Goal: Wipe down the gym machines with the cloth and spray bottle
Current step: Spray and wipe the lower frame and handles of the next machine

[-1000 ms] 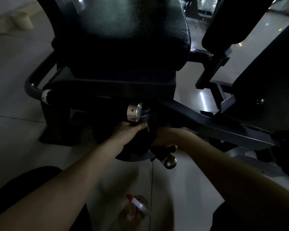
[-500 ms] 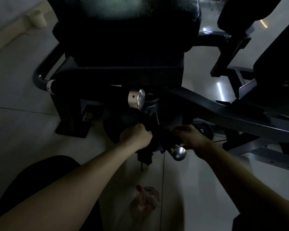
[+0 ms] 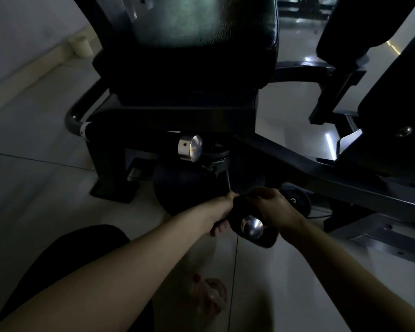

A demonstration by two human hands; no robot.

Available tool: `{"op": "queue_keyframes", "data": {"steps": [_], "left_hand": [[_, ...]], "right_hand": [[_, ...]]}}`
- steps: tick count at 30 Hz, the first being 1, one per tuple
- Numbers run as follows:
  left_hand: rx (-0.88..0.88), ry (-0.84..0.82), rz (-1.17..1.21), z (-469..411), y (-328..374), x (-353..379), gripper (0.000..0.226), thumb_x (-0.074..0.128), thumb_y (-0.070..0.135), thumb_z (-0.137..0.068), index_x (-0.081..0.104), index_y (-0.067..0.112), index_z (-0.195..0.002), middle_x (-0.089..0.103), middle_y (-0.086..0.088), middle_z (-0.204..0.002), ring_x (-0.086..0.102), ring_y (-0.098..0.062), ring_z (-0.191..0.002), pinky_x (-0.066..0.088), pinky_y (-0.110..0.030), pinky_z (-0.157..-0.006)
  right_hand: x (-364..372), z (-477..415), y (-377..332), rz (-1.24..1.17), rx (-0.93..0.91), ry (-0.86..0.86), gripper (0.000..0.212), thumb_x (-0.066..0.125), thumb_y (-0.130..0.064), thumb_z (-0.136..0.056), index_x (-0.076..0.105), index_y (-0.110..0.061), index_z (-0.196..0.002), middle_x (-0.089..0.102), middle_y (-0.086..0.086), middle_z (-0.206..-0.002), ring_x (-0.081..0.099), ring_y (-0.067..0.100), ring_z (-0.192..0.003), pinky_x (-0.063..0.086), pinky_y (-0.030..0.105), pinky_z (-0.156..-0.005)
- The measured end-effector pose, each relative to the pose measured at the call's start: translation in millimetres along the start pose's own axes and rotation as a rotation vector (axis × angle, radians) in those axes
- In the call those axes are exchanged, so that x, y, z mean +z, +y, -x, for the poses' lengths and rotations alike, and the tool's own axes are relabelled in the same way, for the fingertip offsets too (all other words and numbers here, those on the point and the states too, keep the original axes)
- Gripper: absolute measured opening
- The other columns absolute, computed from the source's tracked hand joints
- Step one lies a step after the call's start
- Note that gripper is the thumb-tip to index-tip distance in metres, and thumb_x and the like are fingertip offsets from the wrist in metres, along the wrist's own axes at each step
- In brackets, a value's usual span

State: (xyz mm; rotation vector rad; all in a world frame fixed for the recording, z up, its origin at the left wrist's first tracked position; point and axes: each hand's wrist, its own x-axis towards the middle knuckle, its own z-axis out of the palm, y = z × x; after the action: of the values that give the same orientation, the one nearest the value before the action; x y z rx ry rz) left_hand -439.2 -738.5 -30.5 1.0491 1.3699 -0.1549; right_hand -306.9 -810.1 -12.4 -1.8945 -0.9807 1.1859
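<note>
A black gym machine with a padded seat fills the upper view. Low at its front, a bar ends in a silver cap. A dark cloth is wrapped around that bar just behind the cap. My left hand grips the cloth from the left, and my right hand holds it from above on the right. The spray bottle, clear with a red top, lies blurred on the floor below my arms.
A second silver-capped bar juts out higher up under the seat. Dark frame beams run off to the right. A pale cylinder stands by the wall at upper left. Shiny tiled floor surrounds the machine.
Both hands with the cloth have slid down the lower bar toward its silver cap, and the view has dropped and shifted right.
</note>
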Motion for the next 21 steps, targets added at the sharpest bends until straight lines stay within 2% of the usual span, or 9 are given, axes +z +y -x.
{"op": "queue_keyframes", "data": {"steps": [2,4,6,8,11,13,14,17,21], "left_hand": [[0.072,-0.009,-0.05,7,-2,-11,0.041,0.032,0.056,-0.104,0.054,0.028,-0.084,0.044,-0.001,-0.058,0.034,-0.009,-0.045,0.023,-0.017,-0.04],[0.088,-0.03,-0.055,10,-3,-23,0.035,0.043,0.049,-0.1,0.057,0.02,-0.084,0.048,-0.001,-0.059,0.038,-0.01,-0.045,0.027,-0.018,-0.041],[0.057,-0.053,-0.062,12,-4,-29,0.036,0.05,0.048,-0.092,0.064,0.015,-0.089,0.061,-0.004,-0.066,0.052,-0.016,-0.054,0.042,-0.022,-0.051],[0.015,-0.109,-0.017,9,-6,-28,0.049,0.05,0.054,-0.087,0.068,0.011,-0.1,0.072,-0.011,-0.081,0.065,-0.023,-0.069,0.052,-0.032,-0.07],[-0.057,-0.208,0.187,0,-10,-15,0.065,0.059,0.07,-0.082,0.07,0.014,-0.114,0.076,-0.013,-0.103,0.07,-0.03,-0.095,0.055,-0.041,-0.087],[-0.08,-0.221,0.329,-3,-9,-7,0.06,0.072,0.068,-0.077,0.074,0.017,-0.109,0.077,-0.009,-0.107,0.07,-0.028,-0.104,0.054,-0.041,-0.094],[-0.086,-0.215,0.371,-7,-8,-3,0.052,0.074,0.062,-0.078,0.074,0.016,-0.102,0.077,-0.007,-0.103,0.07,-0.024,-0.101,0.053,-0.037,-0.094],[-0.082,-0.196,0.412,-13,-3,7,0.036,0.072,0.048,-0.082,0.071,0.014,-0.091,0.068,-0.005,-0.081,0.065,-0.019,-0.081,0.052,-0.027,-0.084],[-0.077,-0.145,0.267,6,1,10,0.038,0.057,0.055,-0.092,0.062,0.018,-0.082,0.061,-0.001,-0.069,0.057,-0.014,-0.059,0.045,-0.018,-0.046]], "right_hand": [[-7,1,-6,-0.015,-0.009,-0.046,0.01,0.062,-0.013,-0.094,0.072,-0.013,-0.094,0.072,0.013,-0.089,0.071,0.023,-0.075,0.055,0.032,-0.06],[-13,0,-9,-0.076,-0.008,-0.107,0.01,0.062,-0.011,-0.094,0.072,-0.01,-0.096,0.072,0.018,-0.089,0.069,0.028,-0.075,0.053,0.039,-0.061],[-13,0,-10,-0.112,-0.01,-0.135,0.011,0.063,-0.013,-0.093,0.072,-0.009,-0.097,0.072,0.019,-0.091,0.069,0.03,-0.077,0.053,0.041,-0.063],[-7,-4,-5,-0.082,-0.017,-0.074,0.009,0.063,-0.013,-0.093,0.071,-0.011,-0.097,0.072,0.016,-0.091,0.071,0.031,-0.082,0.057,0.043,-0.069],[-1,-10,9,0.106,-0.093,0.05,0.011,0.063,-0.007,-0.092,0.07,-0.012,-0.098,0.072,0.012,-0.088,0.072,0.027,-0.077,0.059,0.04,-0.069],[1,-11,17,0.136,-0.108,0.054,0.011,0.062,-0.005,-0.093,0.071,-0.007,-0.099,0.072,0.012,-0.089,0.071,0.018,-0.074,0.059,0.028,-0.065],[2,-9,20,0.129,-0.097,0.033,0.011,0.06,-0.005,-0.094,0.07,-0.005,-0.098,0.072,0.012,-0.088,0.069,0.015,-0.071,0.055,0.022,-0.061],[7,-4,23,0.152,-0.077,0.006,0.014,0.057,-0.01,-0.098,0.069,-0.004,-0.099,0.071,0.01,-0.089,0.069,0.017,-0.076,0.054,0.021,-0.063],[-2,8,11,0.148,-0.09,-0.062,0.017,0.055,-0.001,-0.094,0.066,0.006,-0.084,0.061,0.006,-0.063,0.051,0.007,-0.045,0.037,0.016,-0.041]]}}
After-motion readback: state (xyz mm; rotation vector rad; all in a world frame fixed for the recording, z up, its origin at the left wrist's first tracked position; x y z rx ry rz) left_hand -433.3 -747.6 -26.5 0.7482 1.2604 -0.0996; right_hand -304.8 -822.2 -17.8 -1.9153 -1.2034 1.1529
